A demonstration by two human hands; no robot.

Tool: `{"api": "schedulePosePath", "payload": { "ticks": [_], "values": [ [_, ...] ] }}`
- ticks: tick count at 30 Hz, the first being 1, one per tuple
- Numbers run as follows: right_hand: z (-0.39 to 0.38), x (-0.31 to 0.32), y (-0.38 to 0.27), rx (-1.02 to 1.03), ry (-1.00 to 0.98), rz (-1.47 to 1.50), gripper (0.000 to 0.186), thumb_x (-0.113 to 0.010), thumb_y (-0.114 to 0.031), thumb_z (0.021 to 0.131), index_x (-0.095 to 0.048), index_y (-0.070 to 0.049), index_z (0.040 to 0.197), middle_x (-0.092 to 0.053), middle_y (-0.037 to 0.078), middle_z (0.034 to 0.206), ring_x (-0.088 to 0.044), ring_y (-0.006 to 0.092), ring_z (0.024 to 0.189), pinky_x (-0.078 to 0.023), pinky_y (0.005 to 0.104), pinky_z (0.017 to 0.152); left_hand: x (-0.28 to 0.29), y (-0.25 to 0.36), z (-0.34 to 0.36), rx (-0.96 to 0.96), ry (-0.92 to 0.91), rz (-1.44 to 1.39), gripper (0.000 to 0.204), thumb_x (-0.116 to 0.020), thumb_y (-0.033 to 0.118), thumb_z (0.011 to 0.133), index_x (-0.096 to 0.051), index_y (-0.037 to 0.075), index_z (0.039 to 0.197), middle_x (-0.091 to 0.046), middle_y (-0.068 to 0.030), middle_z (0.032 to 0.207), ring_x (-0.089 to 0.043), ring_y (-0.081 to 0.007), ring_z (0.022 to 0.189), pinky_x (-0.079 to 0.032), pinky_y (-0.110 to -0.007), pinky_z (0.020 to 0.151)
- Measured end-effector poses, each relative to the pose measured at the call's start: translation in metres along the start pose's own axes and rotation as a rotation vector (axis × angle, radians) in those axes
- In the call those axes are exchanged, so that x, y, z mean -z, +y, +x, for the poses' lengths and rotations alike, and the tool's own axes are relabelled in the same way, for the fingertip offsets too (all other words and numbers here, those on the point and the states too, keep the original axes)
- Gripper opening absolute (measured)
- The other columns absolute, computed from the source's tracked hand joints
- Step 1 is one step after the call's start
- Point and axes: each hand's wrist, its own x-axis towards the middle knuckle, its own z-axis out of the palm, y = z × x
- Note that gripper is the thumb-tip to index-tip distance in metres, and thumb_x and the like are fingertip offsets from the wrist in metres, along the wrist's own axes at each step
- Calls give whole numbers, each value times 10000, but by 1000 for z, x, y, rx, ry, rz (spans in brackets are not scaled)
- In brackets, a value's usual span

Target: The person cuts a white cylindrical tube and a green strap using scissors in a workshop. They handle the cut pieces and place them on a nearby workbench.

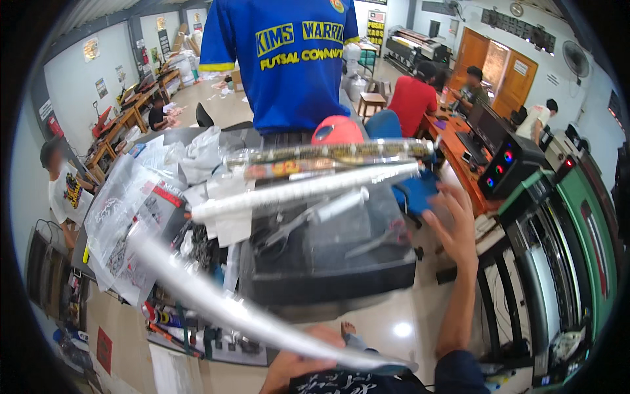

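Note:
My left hand [298, 368], low in the head view near my body, is closed round the near end of a long silvery-white roll [230, 312]. The roll slants up and away to the left, its far end smeared by motion. Off the table's right side my right hand [456, 226] is raised with fingers apart and nothing in it. Across the dark table lie a long white roll [308, 190], a patterned roll [354, 151] behind it and a shorter white roll [341, 205]. Dark-handled scissors [279, 236] and red-handled scissors [387, 241] rest on the black surface nearby.
Plastic bags [134, 217] and tools [170, 322] crowd the table's left part. Behind it stands a blue jersey [295, 85]. A large green-and-black machine [577, 262] and a lit computer tower [515, 164] stand right. Several people sit or stand around, one in red [413, 102].

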Motion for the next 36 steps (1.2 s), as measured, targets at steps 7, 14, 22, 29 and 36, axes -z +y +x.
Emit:
{"api": "schedulePosePath", "payload": {
  "ticks": [7,14,22,29,36],
  "values": [
    [205,-108,138,143,-799,-146,575,-699,-483,888,-646,-53,1266,-647,198,1276,-577,359,1242,-435,465,1043,-23,8,100,-347,68,141,331,-852,180,803,-683,2,1024,-681,-180,1021,-654,-354,1015,-556,-435,836],
    [195,-116,130,291,-569,-25,385,-831,-226,696,-622,-66,978,-669,105,957,-636,314,987,-477,418,860,-25,10,104,-235,250,191,355,-856,161,791,-672,18,1058,-656,-196,1058,-652,-352,1023,-560,-445,855],
    [190,-120,134,335,-435,-52,437,-854,-196,655,-604,-93,999,-614,65,948,-600,277,954,-442,402,866,-26,11,99,-152,272,117,377,-851,179,784,-668,1,1061,-660,-205,1059,-636,-349,1046,-544,-476,936],
    [188,-123,131,309,-425,-37,431,-849,-187,654,-597,-90,990,-608,58,924,-594,271,945,-440,403,876,-21,9,89,-281,254,262,370,-850,189,788,-676,1,1055,-657,-229,1072,-640,-336,1046,-540,-443,876],
    [161,-91,105,375,-254,-222,590,-827,-218,736,-577,-70,1250,-549,142,1227,-521,360,1205,-413,467,1006,-25,37,102,-134,207,220,373,-835,153,803,-669,-27,1085,-655,-233,1079,-643,-344,1045,-533,-435,892]
  ]
}}
